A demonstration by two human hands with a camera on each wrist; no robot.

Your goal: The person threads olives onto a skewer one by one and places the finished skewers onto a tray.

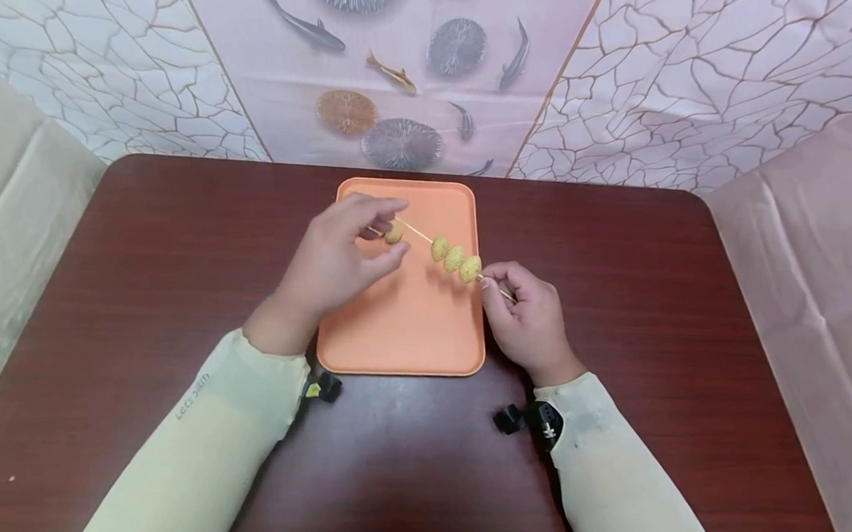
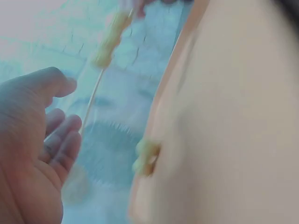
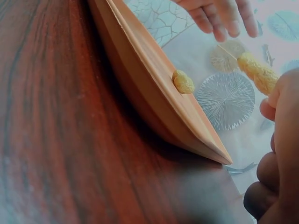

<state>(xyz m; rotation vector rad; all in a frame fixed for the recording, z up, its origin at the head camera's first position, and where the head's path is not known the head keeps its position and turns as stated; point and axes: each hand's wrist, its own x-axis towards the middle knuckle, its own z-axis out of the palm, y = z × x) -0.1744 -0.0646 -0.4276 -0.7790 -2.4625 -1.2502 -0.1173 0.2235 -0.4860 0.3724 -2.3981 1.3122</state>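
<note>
My right hand (image 1: 526,317) pinches a thin wooden skewer (image 1: 414,230) near its lower end. Three speckled yellow balls (image 1: 454,258) are threaded close together beside the fingertips. Bare stick runs from them up toward my left hand (image 1: 328,259). That hand hovers over the tray, its thumb and fingers apart near the skewer's tip, seemingly holding nothing. Loose yellow balls (image 2: 146,157) lie on the orange tray (image 1: 394,344); in the head view one loose ball (image 1: 393,233) shows between the left thumb and fingers, partly hidden.
The tray rests on a dark reddish-brown wooden table (image 1: 653,326), toward its far edge. Behind stands a patterned cloth (image 1: 416,74) with fish and round motifs. Pale cloth (image 1: 817,278) hangs at the right. Each wrist wears a small black camera (image 1: 509,419).
</note>
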